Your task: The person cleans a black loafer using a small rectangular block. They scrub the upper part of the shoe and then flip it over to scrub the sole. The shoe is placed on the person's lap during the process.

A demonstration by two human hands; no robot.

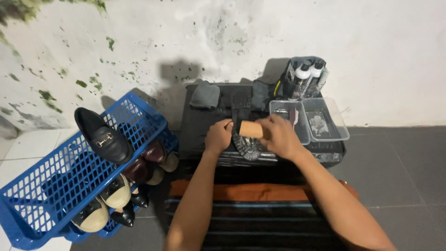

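We are holding a wooden brush (251, 129) in our right hand (280, 136), the grip wrapped around its block end. The brush is lying across a dark shoe (245, 139) turned sole-up at the front of the black worktop (195, 135). Our left hand (218, 135) is steadying the shoe from the left, fingers curled and pressing on its edge. Two clear plastic tubs (309, 122) are sitting just right of the right hand, with white-capped bottles (309, 74) in a holder behind them. A grey cloth (205, 95) is lying at the back of the worktop. To the left, a blue basket (60, 186) is carrying several shoes, a black loafer (103, 135) uppermost.
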